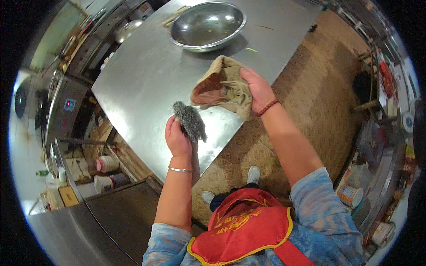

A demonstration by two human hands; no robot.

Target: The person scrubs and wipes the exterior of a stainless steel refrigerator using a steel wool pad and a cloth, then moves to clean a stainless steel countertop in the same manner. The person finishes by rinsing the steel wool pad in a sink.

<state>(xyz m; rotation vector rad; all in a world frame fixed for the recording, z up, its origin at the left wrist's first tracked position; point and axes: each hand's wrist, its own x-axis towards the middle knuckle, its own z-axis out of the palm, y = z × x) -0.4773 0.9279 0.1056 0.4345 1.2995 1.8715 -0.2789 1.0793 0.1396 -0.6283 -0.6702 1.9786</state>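
My left hand [178,137] grips a grey steel wool scourer [189,121], held over the near part of a stainless steel table [139,99]. To its right, my right hand [258,87] holds a bunched beige and reddish-brown cloth [223,88] by its right side. The cloth hangs over the table's right edge, apart from the scourer. Beyond both hands a large stainless steel bowl [208,28] rests on the table, with small bits of food inside.
Thin green scraps [251,50] and pale sticks [176,15] lie around the bowl. Tubs [107,163] sit on a low shelf at left. Brown floor [299,133] runs along the table's right edge. Shelving with containers [349,196] lines the right side.
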